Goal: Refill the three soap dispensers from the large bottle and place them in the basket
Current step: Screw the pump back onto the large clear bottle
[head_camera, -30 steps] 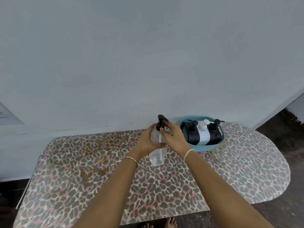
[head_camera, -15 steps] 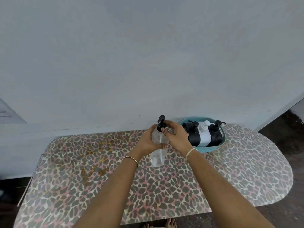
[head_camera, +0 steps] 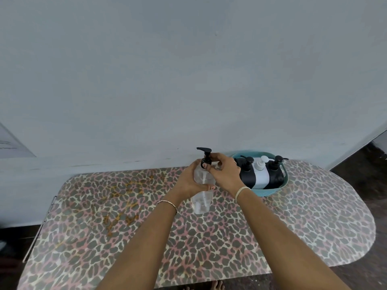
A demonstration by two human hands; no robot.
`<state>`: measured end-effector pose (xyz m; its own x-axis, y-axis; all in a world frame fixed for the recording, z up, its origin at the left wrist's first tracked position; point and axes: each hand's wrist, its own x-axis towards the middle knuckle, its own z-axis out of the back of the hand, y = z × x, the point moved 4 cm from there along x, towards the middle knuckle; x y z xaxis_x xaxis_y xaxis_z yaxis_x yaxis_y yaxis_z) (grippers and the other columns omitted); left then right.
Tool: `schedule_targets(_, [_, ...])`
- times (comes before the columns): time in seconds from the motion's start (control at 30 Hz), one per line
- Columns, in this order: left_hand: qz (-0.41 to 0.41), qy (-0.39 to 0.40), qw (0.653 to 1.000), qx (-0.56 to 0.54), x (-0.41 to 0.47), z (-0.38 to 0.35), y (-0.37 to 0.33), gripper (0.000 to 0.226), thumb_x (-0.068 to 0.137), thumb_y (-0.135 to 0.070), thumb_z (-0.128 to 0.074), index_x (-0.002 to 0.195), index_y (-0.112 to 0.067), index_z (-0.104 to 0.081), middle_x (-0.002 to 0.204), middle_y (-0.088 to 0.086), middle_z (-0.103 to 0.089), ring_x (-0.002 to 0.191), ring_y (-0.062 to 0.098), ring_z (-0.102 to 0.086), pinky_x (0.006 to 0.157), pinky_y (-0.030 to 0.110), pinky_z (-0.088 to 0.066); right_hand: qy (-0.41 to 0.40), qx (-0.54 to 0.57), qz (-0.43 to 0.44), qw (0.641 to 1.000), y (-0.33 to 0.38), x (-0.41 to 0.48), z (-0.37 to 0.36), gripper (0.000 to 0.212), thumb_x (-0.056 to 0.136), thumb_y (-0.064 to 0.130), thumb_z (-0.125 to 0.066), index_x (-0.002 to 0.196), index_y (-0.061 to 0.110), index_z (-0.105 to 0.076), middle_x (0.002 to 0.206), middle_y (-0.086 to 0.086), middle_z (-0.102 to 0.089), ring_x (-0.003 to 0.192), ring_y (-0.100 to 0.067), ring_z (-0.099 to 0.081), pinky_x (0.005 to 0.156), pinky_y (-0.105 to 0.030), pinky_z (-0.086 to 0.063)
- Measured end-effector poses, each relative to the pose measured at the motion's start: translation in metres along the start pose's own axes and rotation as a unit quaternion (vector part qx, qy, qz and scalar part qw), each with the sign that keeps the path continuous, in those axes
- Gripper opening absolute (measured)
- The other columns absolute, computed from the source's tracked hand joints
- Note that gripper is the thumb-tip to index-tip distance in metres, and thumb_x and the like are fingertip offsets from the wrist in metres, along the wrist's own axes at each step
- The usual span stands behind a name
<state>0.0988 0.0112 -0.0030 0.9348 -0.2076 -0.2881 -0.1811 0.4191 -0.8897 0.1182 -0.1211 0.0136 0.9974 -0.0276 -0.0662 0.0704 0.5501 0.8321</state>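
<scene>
Leopard-print worktop (head_camera: pixel 209 248): large bottle (head_camera: pixel 202 200) stands upright near its 12 o'clock edge. Left hand (head_camera: pixel 188 181) fingers wrap the clear body. Right hand (head_camera: pixel 226 172) fingers pinch the collar of the black pump (head_camera: pixel 206 153). Teal basket (head_camera: pixel 270 191), at the bottle's 2 o'clock, holds three dispensers: black (head_camera: pixel 247 176), white (head_camera: pixel 260 177), black (head_camera: pixel 276 176). Wall (head_camera: pixel 188 80) behind.

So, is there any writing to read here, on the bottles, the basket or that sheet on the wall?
No text here can be read.
Sheet on the wall: faint lines of print, too blurred to read.
Clear pump bottle: no label shows.
White dispenser and black dispensers in the teal basket: no words legible.
</scene>
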Motion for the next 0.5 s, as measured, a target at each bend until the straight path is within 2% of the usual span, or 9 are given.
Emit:
schedule_targets(0.07, [-0.003,-0.002,1.0,-0.001,-0.001,-0.001,0.0,0.085,0.073,-0.014,-0.08,0.143,-0.024,-0.033,0.13,-0.013,-0.046,0.12,0.004,-0.041,0.093,0.02,-0.034,-0.019,-0.029,0.006,0.999,0.002,-0.001,0.0,0.027,0.081,0.041,-0.069,0.107,0.037,-0.064,0.104,0.014,-0.064,0.093,-0.009,-0.057,0.096,-0.046,-0.038])
schedule_targets(0.13, [-0.003,-0.001,1.0,0.0,0.0,-0.002,0.001,0.09,0.071,-0.018,-0.082,0.146,-0.024,-0.031,0.138,-0.008,-0.046,0.124,0.006,-0.04,0.096,0.021,-0.034,-0.01,-0.04,0.011,0.999,0.003,-0.001,0.0,0.035,0.082,0.045,-0.066,0.114,0.034,-0.065,0.105,0.009,-0.061,0.098,-0.013,-0.056,0.095,-0.048,-0.04])
schedule_targets(0.2, [-0.003,-0.003,1.0,-0.005,0.0,-0.001,0.001,0.089,0.071,-0.017,-0.083,0.144,-0.025,-0.033,0.134,-0.01,-0.047,0.12,0.004,-0.042,0.095,0.021,-0.035,0.033,-0.026,0.01,0.999,0.003,-0.001,-0.001,0.045,0.078,0.057,-0.061,0.117,0.035,-0.064,0.11,0.008,-0.06,0.102,-0.013,-0.057,0.096,-0.048,-0.042])
schedule_targets(0.27, [0.0,-0.001,1.0,-0.023,-0.001,0.001,0.003,0.089,0.071,-0.016,-0.083,0.143,-0.027,-0.033,0.128,-0.015,-0.046,0.121,0.004,-0.042,0.096,0.022,-0.037,0.084,0.026,0.004,0.996,0.0,0.0,-0.001,0.049,0.079,0.059,-0.059,0.121,0.033,-0.062,0.119,0.01,-0.06,0.107,-0.012,-0.058,0.101,-0.047,-0.041])
schedule_targets(0.33, [-0.002,0.01,0.999,-0.036,-0.003,0.002,0.003,0.089,0.072,-0.012,-0.083,0.143,-0.026,-0.032,0.128,-0.016,-0.042,0.122,0.001,-0.038,0.098,0.022,-0.035,0.116,0.048,-0.004,0.992,0.002,-0.001,0.002,0.042,0.085,0.05,-0.061,0.123,0.031,-0.06,0.125,0.013,-0.061,0.111,-0.011,-0.059,0.107,-0.046,-0.035])
schedule_targets(0.4, [-0.005,0.015,0.999,-0.04,-0.004,0.003,0.004,0.088,0.072,-0.01,-0.082,0.143,-0.025,-0.032,0.128,-0.015,-0.042,0.122,0.001,-0.036,0.098,0.022,-0.034,0.109,0.007,-0.009,0.994,0.002,0.0,0.006,0.03,0.089,0.044,-0.062,0.118,0.035,-0.061,0.119,0.017,-0.063,0.106,-0.008,-0.06,0.109,-0.042,-0.025])
schedule_targets(0.5, [-0.01,0.005,0.999,-0.043,-0.006,0.003,0.001,0.083,0.073,-0.008,-0.081,0.14,-0.024,-0.035,0.12,-0.017,-0.046,0.116,0.001,-0.04,0.094,0.019,-0.035,0.043,-0.043,-0.001,0.998,0.009,-0.003,0.011,0.019,0.083,0.046,-0.068,0.099,0.041,-0.059,0.1,0.022,-0.06,0.09,-0.003,-0.054,0.097,-0.036,-0.022])
